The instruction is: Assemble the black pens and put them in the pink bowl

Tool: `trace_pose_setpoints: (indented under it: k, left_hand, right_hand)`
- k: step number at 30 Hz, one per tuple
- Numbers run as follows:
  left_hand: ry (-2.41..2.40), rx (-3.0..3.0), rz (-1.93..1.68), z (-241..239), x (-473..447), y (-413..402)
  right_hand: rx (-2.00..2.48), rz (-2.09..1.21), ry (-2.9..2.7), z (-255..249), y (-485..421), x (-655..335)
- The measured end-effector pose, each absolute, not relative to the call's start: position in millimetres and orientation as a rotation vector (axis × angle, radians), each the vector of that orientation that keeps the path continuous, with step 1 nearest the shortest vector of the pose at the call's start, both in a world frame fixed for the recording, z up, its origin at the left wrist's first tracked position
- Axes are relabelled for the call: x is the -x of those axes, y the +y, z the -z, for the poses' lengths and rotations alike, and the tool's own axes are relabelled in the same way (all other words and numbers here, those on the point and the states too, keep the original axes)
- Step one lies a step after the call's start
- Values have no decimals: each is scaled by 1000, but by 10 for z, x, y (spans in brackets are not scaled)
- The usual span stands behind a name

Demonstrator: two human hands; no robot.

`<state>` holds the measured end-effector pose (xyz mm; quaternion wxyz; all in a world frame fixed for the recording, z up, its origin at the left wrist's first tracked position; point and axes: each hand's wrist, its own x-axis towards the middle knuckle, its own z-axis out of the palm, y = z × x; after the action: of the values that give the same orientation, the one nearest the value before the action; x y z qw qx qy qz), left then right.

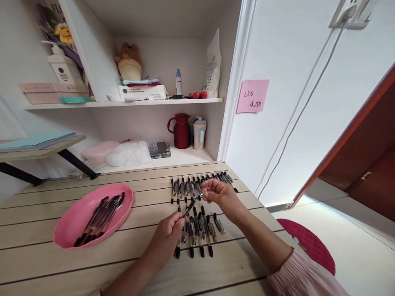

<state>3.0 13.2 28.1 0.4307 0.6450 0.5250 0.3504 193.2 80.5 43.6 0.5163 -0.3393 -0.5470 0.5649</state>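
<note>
In the middle of the table, my left hand (pixel 171 230) is closed around a pen barrel (pixel 188 209) with a black grip, tilted up toward the right. Just beyond the barrel's end, my right hand (pixel 220 197) pinches a small silvery piece (pixel 201 194), probably a pen tip; it is too small to be sure. Under and in front of the hands lie a row of pen barrels (pixel 201 230) and loose clipped caps (pixel 219 224). Behind them runs a longer row of pens and caps (pixel 182 189), partly hidden by my right hand.
A pink scalloped tray (pixel 63 230) holding several pens (pixel 100 220) sits at the left. Toward the wall are a bubble-wrapped bundle (pixel 128 153), a red jug (pixel 182 131) and a cup (pixel 199 135). A small stand (pixel 70 144) rises at the left; a red stool (pixel 308 242) stands at right.
</note>
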Motion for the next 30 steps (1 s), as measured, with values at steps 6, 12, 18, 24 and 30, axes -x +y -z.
trace_pose_setpoints:
  k: [6,12,18,24,30]
  left_hand:
    - [1325,-1628,-852,-314,-39,111]
    - [1284,-1639,-852,-307,-44,86]
    - [1307,-1673,-838,-315,-51,71]
    - [1298,-1639,-865,-345,-78,41]
    - [1130,-1339,-855,-286,-120,1]
  right_hand:
    - [825,-1382,-1354,-443,775,-1911]
    - [811,-1362,-1372,-474,750,-1923]
    - [807,-1391,-1377,-509,733,-1933]
    - [778,-1498,-1369,-501,675,-1885]
    - [783,-1532,-1262,-475,621,-1837]
